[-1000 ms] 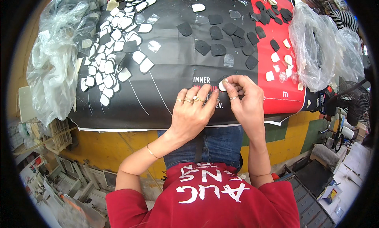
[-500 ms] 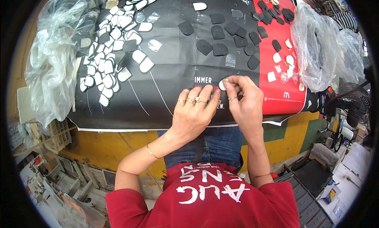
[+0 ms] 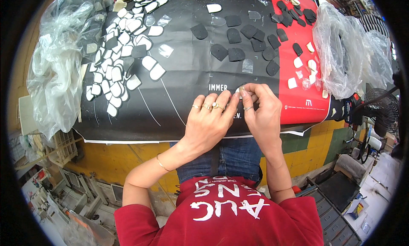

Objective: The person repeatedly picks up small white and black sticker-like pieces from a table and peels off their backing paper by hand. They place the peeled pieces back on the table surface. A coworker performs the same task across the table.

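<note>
Head view: right hand (image 3: pixel 262 104) pinches small white piece (image 3: pixel 238 91) at table's (image 3: pixel 187 77) near side; left hand (image 3: pixel 208 124) fingertip beside it, grip unclear. Seems midway: piece unfinished, white pads (image 3: pixel 116 73) heaped left, dark pads (image 3: pixel 235 54) loose beyond.

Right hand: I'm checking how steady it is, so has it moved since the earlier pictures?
Yes, slightly to the left: the right hand now sits a little farther from the white emblem on the red panel.
</note>
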The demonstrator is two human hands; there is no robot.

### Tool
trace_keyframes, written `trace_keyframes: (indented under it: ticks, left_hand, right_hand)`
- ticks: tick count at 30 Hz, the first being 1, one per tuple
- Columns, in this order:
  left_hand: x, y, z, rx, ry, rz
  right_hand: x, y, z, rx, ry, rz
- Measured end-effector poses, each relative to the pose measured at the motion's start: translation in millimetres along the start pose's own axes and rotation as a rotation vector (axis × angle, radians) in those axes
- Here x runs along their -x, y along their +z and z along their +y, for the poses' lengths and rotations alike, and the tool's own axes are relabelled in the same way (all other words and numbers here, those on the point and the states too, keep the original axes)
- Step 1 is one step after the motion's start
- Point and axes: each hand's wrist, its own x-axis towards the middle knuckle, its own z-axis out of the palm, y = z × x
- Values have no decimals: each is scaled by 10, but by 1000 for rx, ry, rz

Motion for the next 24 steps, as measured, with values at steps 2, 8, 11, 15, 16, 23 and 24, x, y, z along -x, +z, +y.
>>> trace_keyframes:
  ticks: [2, 8, 11, 15, 16, 23, 24]
  left_hand:
    - [-20, -16, -2, -21, 6, -25]
    - [-50, -52, -15, -112, 77, -61]
    - [-56, -61, -22, -113, 89, -74]
    - [-58, -70, -14, -107, 67, -97]
    - [-58, -72, -13, -109, 68, -97]
    - [-109, -86, -9, -99, 82, -101]
    - [-128, -79, -2, -111, 84, -85]
  right_hand:
    - [3, 1, -9, 2, -3, 7]
    - [7, -29, -52, 88, 26, 12]
    - [-23, -15, -20, 176, 55, 30]
    - [-37, 22, 29, 190, 9, 74]
    - [-36, 29, 38, 205, -17, 97]
    - [-52, 64, 63, 130, 162, 142]
    - [-77, 62, 81, 147, 185, 148]
